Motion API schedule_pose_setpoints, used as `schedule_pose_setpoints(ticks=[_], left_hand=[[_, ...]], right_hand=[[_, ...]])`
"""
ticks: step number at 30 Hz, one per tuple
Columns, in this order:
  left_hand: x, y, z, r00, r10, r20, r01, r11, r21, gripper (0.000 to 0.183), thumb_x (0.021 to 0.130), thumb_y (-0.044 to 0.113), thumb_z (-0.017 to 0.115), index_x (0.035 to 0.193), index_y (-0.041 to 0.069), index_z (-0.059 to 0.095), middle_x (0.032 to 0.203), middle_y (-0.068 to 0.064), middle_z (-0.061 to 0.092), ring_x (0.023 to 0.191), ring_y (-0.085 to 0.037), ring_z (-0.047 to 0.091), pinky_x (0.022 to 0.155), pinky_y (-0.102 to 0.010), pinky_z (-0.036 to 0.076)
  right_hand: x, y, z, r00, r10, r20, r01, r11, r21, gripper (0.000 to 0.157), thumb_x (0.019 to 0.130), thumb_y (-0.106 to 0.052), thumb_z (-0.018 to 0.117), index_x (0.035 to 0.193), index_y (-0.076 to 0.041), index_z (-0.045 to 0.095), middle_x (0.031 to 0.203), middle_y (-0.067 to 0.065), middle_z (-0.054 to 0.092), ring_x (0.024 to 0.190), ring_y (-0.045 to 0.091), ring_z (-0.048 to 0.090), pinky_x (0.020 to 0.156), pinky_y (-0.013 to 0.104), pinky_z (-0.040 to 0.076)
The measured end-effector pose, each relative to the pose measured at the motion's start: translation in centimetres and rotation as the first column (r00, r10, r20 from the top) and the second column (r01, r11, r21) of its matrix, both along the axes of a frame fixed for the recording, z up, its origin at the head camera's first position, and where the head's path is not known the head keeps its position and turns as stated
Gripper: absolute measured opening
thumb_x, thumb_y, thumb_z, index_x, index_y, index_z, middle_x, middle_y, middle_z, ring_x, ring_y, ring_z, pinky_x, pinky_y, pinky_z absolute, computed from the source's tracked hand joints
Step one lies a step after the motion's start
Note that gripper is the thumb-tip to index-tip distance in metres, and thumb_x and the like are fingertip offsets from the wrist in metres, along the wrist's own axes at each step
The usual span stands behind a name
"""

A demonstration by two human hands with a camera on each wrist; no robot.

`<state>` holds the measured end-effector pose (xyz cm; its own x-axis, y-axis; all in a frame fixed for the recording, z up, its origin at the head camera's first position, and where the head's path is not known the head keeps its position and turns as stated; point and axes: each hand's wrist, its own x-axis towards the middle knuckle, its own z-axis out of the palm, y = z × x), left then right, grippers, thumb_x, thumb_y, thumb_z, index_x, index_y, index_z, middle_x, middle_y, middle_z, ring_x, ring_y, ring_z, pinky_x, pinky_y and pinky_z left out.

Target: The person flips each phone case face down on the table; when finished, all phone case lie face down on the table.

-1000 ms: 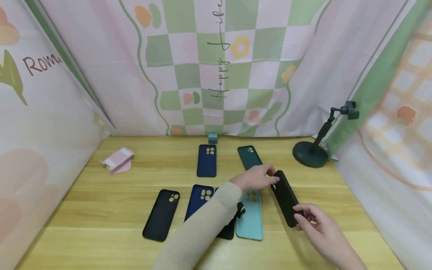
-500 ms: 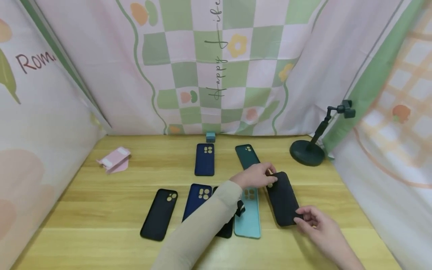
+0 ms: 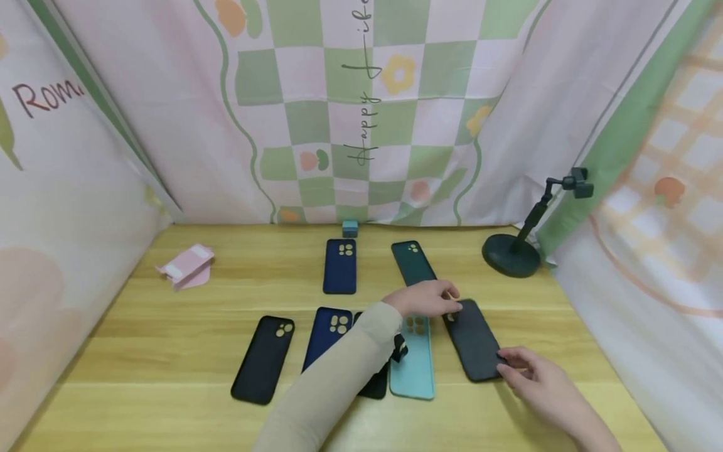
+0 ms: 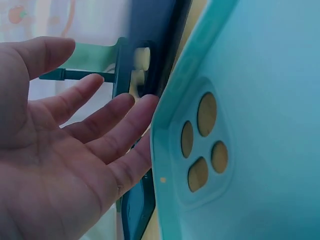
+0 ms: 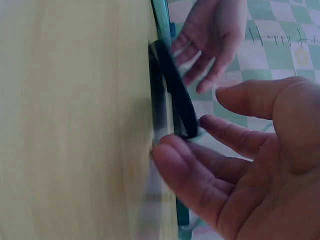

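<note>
At the right end of the front row a black phone case (image 3: 474,345) lies low over the table, its camera cutout toward the far end. In the right wrist view this case (image 5: 177,90) is slightly tilted above the wood. My left hand (image 3: 426,298) hovers over its camera end; in the left wrist view the left hand (image 4: 75,130) has spread, loose fingers with nothing between them. By the near right corner is my right hand (image 3: 533,376), its thumb and fingers apart; whether a fingertip touches the case I cannot tell. A turquoise case (image 3: 412,370) lies under the left wrist.
A black case (image 3: 262,361), a navy case (image 3: 324,333) and another black case (image 3: 375,383) lie left, partly under the sleeve. Behind are a navy case (image 3: 340,267), a dark green case (image 3: 413,260), a blue block (image 3: 349,228), a pink holder (image 3: 189,263) and a black stand (image 3: 511,254).
The black case has turned from its edge to flat, back side up, and sunk toward the table. Both hands have loosened from it and stay near its ends.
</note>
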<state>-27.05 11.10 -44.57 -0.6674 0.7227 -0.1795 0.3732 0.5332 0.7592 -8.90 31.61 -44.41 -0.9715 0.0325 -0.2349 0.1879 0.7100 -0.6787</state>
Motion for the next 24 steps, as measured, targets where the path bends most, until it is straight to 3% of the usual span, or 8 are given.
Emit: schedule_pose_setpoints(ticks=[6, 10, 13, 16, 20, 24], left_hand=[[-0.1, -1.4, 0.2, 0.999, -0.040, -0.026, 0.040, 0.999, -0.016, 0.036, 0.099, 0.044, 0.056, 0.127, 0.023, 0.060, 0.117, 0.011, 0.060, 0.099, -0.005, 0.056, 0.083, -0.026, 0.046], [-0.3, -2.2, 0.6, 0.996, -0.050, -0.073, 0.047, 0.998, -0.037, 0.035, 0.100, 0.042, 0.054, 0.128, 0.022, 0.061, 0.119, 0.009, 0.060, 0.101, -0.006, 0.057, 0.083, -0.025, 0.046], [-0.5, -2.7, 0.6, 0.994, -0.057, -0.091, 0.052, 0.997, -0.051, 0.037, 0.101, 0.039, 0.054, 0.130, 0.019, 0.060, 0.122, 0.006, 0.061, 0.105, -0.007, 0.057, 0.085, -0.025, 0.047], [-0.6, -3.3, 0.6, 0.992, -0.058, -0.113, 0.049, 0.996, -0.075, 0.038, 0.101, 0.037, 0.054, 0.133, 0.016, 0.059, 0.123, 0.005, 0.061, 0.106, -0.008, 0.057, 0.085, -0.025, 0.047], [-0.7, -4.3, 0.6, 0.991, -0.025, -0.129, 0.012, 0.995, -0.100, 0.035, 0.101, 0.032, 0.056, 0.131, 0.015, 0.060, 0.123, 0.004, 0.061, 0.108, -0.009, 0.058, 0.085, -0.026, 0.048], [-0.7, -5.2, 0.4, 0.990, 0.000, -0.144, -0.022, 0.988, -0.152, 0.032, 0.100, 0.029, 0.059, 0.129, 0.016, 0.062, 0.121, 0.005, 0.062, 0.107, -0.010, 0.059, 0.083, -0.026, 0.049]], right_hand=[[0.3, 0.1, -0.1, 0.999, 0.018, -0.047, -0.013, 0.995, 0.102, 0.055, 0.098, -0.045, 0.058, 0.133, -0.003, 0.056, 0.129, 0.020, 0.059, 0.089, 0.015, 0.066, 0.065, 0.028, 0.050], [0.5, -1.5, -0.2, 0.983, 0.038, -0.178, -0.017, 0.993, 0.121, 0.040, 0.096, -0.039, 0.063, 0.124, -0.011, 0.063, 0.119, 0.009, 0.066, 0.075, 0.006, 0.061, 0.059, 0.026, 0.046], [0.3, -3.5, -0.1, 0.948, 0.132, -0.290, -0.098, 0.987, 0.129, 0.025, 0.094, -0.027, 0.069, 0.115, -0.014, 0.067, 0.104, -0.001, 0.068, 0.067, 0.003, 0.056, 0.056, 0.025, 0.045], [-0.2, -5.6, 0.2, 0.900, 0.264, -0.346, -0.222, 0.962, 0.157, 0.019, 0.091, -0.019, 0.072, 0.109, -0.015, 0.068, 0.093, -0.011, 0.066, 0.066, -0.001, 0.053, 0.057, 0.023, 0.045], [-1.1, -8.2, 0.5, 0.842, 0.428, -0.327, -0.381, 0.903, 0.200, 0.017, 0.089, -0.017, 0.072, 0.106, -0.017, 0.068, 0.091, -0.014, 0.064, 0.065, -0.003, 0.051, 0.056, 0.022, 0.045], [-1.8, -10.3, 0.4, 0.795, 0.547, -0.260, -0.480, 0.831, 0.282, 0.014, 0.088, -0.022, 0.074, 0.101, -0.021, 0.068, 0.089, -0.016, 0.062, 0.071, -0.001, 0.054, 0.060, 0.025, 0.046]])
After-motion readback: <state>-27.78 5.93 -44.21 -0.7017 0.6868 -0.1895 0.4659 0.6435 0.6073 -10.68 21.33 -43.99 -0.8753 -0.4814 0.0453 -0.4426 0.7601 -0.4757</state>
